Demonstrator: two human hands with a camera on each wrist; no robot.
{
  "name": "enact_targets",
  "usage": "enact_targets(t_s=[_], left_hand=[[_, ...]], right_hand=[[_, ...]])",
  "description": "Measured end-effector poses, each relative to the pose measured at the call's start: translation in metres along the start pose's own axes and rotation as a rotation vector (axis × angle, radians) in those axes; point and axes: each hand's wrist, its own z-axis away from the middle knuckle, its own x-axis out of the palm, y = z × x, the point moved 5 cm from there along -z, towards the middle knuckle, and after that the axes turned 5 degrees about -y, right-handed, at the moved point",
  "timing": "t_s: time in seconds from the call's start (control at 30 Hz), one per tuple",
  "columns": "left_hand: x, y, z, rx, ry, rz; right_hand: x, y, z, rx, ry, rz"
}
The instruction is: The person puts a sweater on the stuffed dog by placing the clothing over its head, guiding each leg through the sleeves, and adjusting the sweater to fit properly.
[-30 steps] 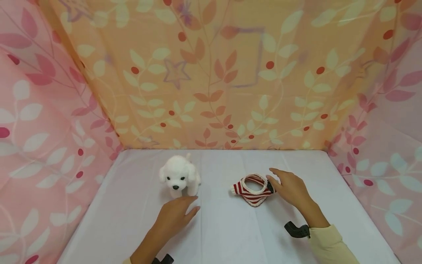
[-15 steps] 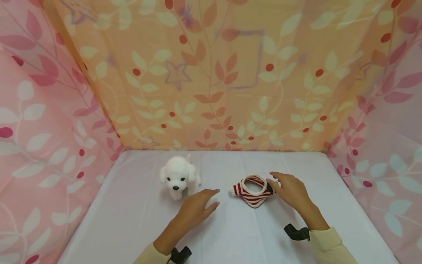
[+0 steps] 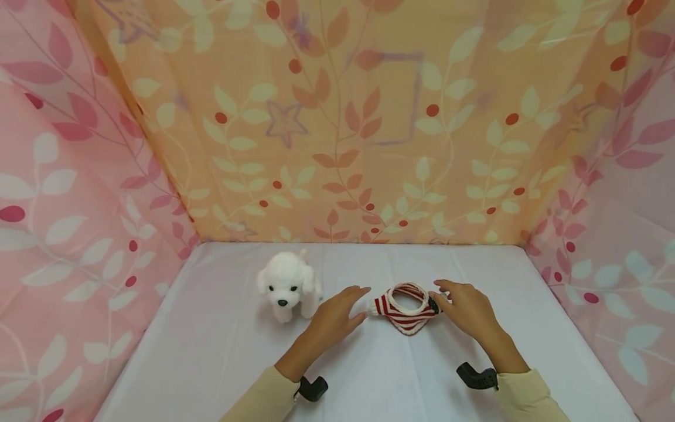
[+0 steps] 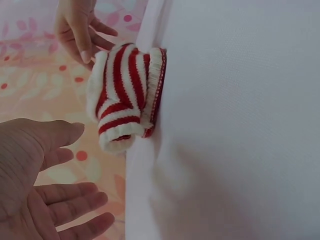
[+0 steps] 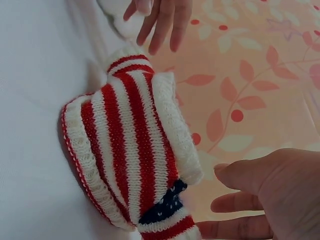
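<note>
A small knitted sweater with red and white stripes, a thick white collar and a dark blue patch lies on the table. My left hand is just left of its near-side sleeve, fingers extended and apart from the knit in the left wrist view. On the other side, my right hand is beside the patched sleeve, its fingers fairly straight. In the right wrist view one finger passes behind that sleeve; whether it touches cannot be told. A white plush dog stands left of my left hand, facing me.
White cloth covers the table. A patterned orange curtain closes off the back, with pink leafy curtains at both sides. Each wrist carries a black camera mount.
My left hand has moved right and slightly away from me, from in front of the plush dog to beside the sweater. The right hand, dog and sweater stay nearly where they were.
</note>
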Motion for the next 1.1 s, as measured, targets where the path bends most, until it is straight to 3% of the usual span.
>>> enact_targets(t_s=[0.4, 0.67, 0.83, 1.1], left_hand=[[0.024, -0.004, -0.027, -0.005, -0.033, 0.022], [0.035, -0.004, -0.036, 0.03, 0.002, 0.049], [0.044, -0.006, -0.041, 0.02, 0.006, 0.112], [0.048, -0.001, -0.047, 0.031, 0.033, 0.048]], right_hand=[[0.0, 0.002, 0.0, -0.005, 0.005, -0.028], [0.008, 0.004, -0.001, -0.081, -0.033, -0.037], [0.015, 0.007, 0.0, -0.079, -0.047, -0.034], [0.02, 0.005, 0.0, -0.078, -0.035, -0.022]])
